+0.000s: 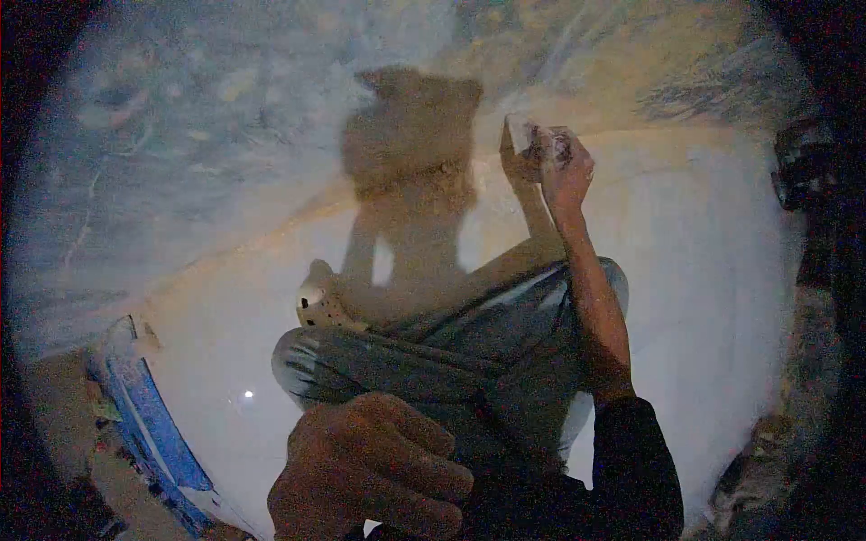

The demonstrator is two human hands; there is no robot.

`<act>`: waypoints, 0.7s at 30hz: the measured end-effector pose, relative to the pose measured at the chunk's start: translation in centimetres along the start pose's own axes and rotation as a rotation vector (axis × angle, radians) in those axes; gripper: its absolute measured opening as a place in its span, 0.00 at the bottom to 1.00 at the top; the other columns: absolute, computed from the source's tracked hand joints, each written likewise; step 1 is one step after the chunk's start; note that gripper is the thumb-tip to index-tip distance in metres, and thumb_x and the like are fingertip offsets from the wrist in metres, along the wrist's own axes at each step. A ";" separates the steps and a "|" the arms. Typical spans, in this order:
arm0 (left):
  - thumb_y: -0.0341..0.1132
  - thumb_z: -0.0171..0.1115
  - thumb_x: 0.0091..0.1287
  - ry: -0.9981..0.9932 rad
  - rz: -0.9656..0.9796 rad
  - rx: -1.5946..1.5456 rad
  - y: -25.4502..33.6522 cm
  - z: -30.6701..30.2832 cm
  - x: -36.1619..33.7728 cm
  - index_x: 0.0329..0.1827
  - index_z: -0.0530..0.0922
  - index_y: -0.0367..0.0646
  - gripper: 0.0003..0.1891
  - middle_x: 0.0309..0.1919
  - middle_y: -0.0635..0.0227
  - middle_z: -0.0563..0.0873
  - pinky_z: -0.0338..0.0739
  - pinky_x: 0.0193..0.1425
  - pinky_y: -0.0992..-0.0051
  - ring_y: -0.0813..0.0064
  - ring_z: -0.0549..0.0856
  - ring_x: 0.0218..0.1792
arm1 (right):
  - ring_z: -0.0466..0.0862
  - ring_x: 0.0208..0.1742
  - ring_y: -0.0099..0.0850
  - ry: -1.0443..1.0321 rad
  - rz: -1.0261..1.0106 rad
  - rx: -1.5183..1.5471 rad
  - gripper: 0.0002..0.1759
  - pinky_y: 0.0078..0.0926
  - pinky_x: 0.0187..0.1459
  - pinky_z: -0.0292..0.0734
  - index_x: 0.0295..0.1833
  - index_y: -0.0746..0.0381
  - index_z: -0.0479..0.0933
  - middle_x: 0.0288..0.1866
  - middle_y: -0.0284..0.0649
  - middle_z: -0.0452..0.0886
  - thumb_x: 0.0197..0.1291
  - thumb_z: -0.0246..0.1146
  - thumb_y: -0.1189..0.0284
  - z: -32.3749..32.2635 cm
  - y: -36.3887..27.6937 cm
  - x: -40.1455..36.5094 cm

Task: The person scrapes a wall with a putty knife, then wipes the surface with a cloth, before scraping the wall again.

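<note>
My right hand (568,176) is stretched forward, its fingers closed around a small pale object (520,132) at the border between the bright white surface (713,225) and the mottled grey-and-tan area (225,117). Its kind does not show clearly. Low in the view and close to the camera, my left hand (370,469) is closed with the fingers curled; the inside of its grip is hidden. Between the hands lie my crossed legs in dark trousers (451,352). A beige shoe with holes (327,305) pokes out beside the left knee.
A strong shadow (410,153) of my head and arms falls across the middle. At the lower left lies a blue strip (158,419) along the white surface's edge. Dark objects (803,162) stand at the far right, and brownish clutter (758,460) lies at the lower right.
</note>
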State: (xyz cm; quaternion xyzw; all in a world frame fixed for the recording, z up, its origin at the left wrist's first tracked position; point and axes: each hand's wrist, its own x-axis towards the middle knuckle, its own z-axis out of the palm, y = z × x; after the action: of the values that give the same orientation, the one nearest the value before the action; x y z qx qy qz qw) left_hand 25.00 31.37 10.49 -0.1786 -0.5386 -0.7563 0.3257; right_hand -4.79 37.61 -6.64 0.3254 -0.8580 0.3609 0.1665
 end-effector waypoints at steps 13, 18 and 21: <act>0.44 0.48 0.70 0.070 0.021 -0.012 -0.7 -1.7 -1.3 0.30 0.79 0.38 0.20 0.27 0.52 0.84 0.79 0.27 0.59 0.55 0.83 0.22 | 0.83 0.33 0.31 0.135 0.127 0.101 0.10 0.27 0.38 0.76 0.41 0.67 0.78 0.32 0.43 0.83 0.63 0.59 0.71 1.4 3.7 -0.5; 0.45 0.48 0.70 0.071 0.012 0.006 -0.7 -1.7 -1.1 0.32 0.78 0.38 0.19 0.27 0.53 0.84 0.79 0.28 0.59 0.56 0.83 0.22 | 0.83 0.31 0.29 0.097 0.097 0.174 0.10 0.26 0.36 0.77 0.41 0.67 0.79 0.31 0.43 0.83 0.63 0.59 0.70 2.1 4.8 -0.5; 0.45 0.48 0.70 0.075 0.011 0.021 -0.6 -1.7 -1.1 0.33 0.78 0.38 0.18 0.27 0.53 0.83 0.79 0.28 0.60 0.56 0.82 0.23 | 0.83 0.29 0.28 0.084 -0.051 0.149 0.09 0.26 0.34 0.77 0.40 0.66 0.79 0.31 0.42 0.83 0.63 0.59 0.71 2.7 4.3 -1.4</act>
State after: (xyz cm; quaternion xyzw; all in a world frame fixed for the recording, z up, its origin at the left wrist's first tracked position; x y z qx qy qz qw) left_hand 25.56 30.19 8.81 -0.1497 -0.5329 -0.7550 0.3515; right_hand -6.83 38.53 -11.35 0.3432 -0.8125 0.4328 0.1867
